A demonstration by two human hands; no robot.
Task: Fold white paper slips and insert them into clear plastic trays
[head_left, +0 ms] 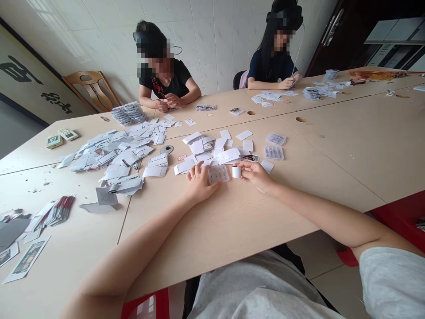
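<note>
My left hand point(202, 182) holds a small clear plastic box point(218, 174) by its left side, thumb at the near edge and fingers at the far side. Small items lie in the box's compartments, too small to make out. Just right of the box, my right hand point(257, 174) pinches a small white piece of paper point(236, 172) that looks curled, with a dark part at its top edge. Beyond both hands lies a loose heap of white folded cards point(229, 155). A dark printed card point(250, 157) sticks out beside the heap.
Two filled clear boxes point(274, 153) lie to the right. A large pile of white cards point(122, 146) spreads leftward, near a round grey object point(166, 149) and remote controls point(68, 134). Two people point(162, 75) sit across the table, their hands on small items. Stacked packs point(129, 113) stand far left.
</note>
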